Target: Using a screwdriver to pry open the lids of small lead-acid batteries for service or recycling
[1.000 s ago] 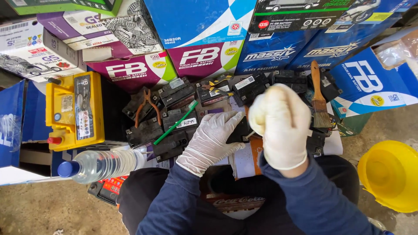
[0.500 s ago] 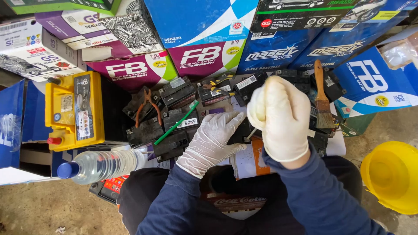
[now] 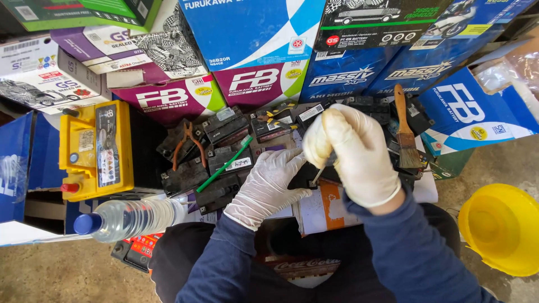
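Observation:
Both my hands wear white gloves and work over a heap of small black batteries (image 3: 224,160). My left hand (image 3: 268,186) lies spread on one small black battery (image 3: 300,178) and steadies it on a white can with an orange stripe (image 3: 325,209) between my knees. My right hand (image 3: 359,152) is a closed fist around a tool whose handle is hidden. Only its thin metal shaft (image 3: 318,175) shows, pointing down at the battery's top.
A green toothbrush (image 3: 225,164) and orange-handled pliers (image 3: 182,147) lie on the battery heap, with a paintbrush (image 3: 405,133) at its right. At left are a yellow battery (image 3: 95,148) and a blue-capped plastic bottle (image 3: 132,217). At right sits a yellow funnel (image 3: 502,227). Stacked battery boxes (image 3: 252,45) wall the back.
My right fist has risen slightly above the battery while keeping hold of the tool. My left hand has stayed on the battery with barely any shift.

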